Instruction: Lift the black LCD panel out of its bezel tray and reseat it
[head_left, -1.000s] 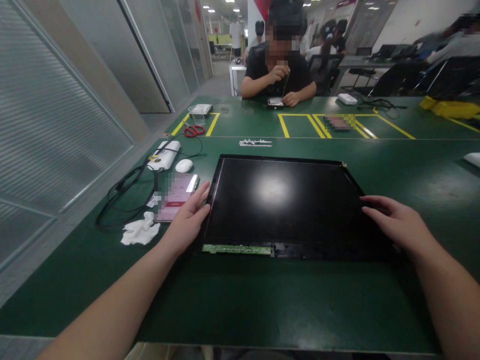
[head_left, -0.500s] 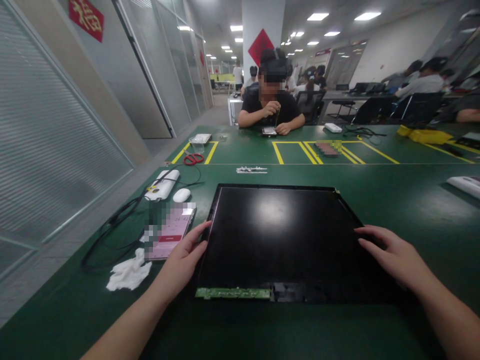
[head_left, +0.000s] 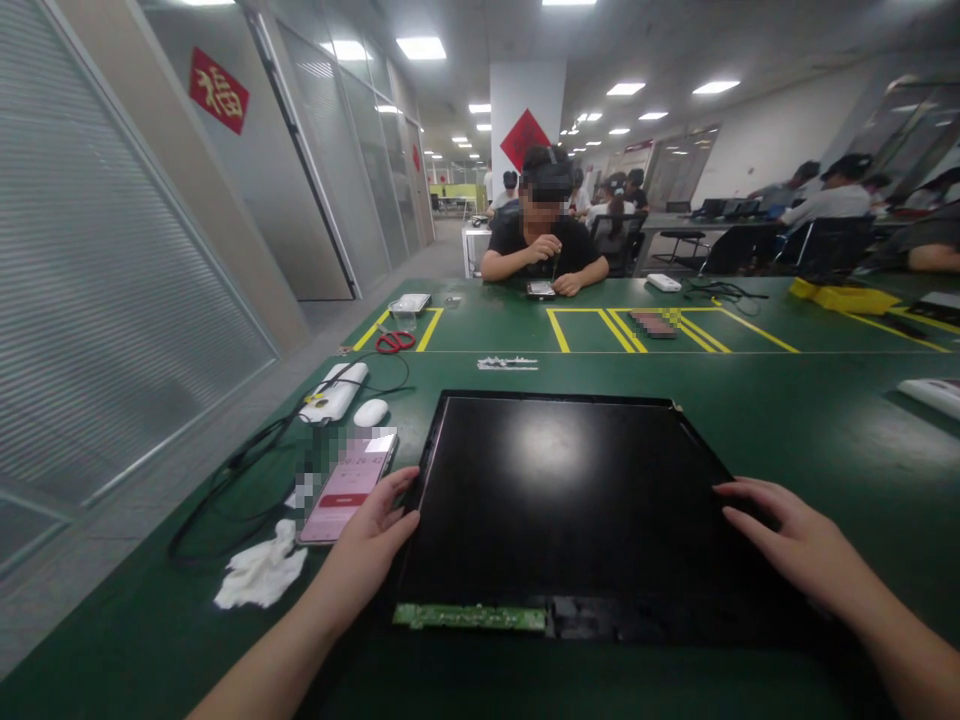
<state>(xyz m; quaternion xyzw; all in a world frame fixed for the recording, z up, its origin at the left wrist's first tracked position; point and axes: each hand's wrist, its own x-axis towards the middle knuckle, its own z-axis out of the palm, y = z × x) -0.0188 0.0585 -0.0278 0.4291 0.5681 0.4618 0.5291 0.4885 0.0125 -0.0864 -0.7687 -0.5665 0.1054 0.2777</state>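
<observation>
Black screen panel: the flat panel (head_left: pixel 562 510) lies on the green table (head_left: pixel 840 440), in the middle before the person, its dark face up, with a pale light reflection in the upper part.
Green circuit board: a narrow board (head_left: pixel 471 617) runs along the left part of the panel's near edge.
Left hand: this hand (head_left: pixel 375 525) is at the panel's left edge, fingertips touching the frame; thumb and forefinger stand a little apart. I cannot tell if the hidden fingers grip it.
Right hand: this hand (head_left: pixel 787 530) is at the right edge, in similar shape, with a narrow gap between thumb and forefinger; its grip also I cannot tell.
Left of the panel: a phone (head_left: pixel 349 490) with pinkish screen lies just beside the left hand; near it are a crumpled white tissue (head_left: pixel 262 572), a white rounded object (head_left: pixel 370 413) and a white device (head_left: pixel 337 390) with black cable (head_left: pixel 247 455).
Beyond the panel: thin white strips (head_left: pixel 508 364), and farther left, red-handled scissors (head_left: pixel 395 342).
Opposite side: a co-worker (head_left: pixel 514 238) in black sits over a small device (head_left: pixel 540 290).
</observation>
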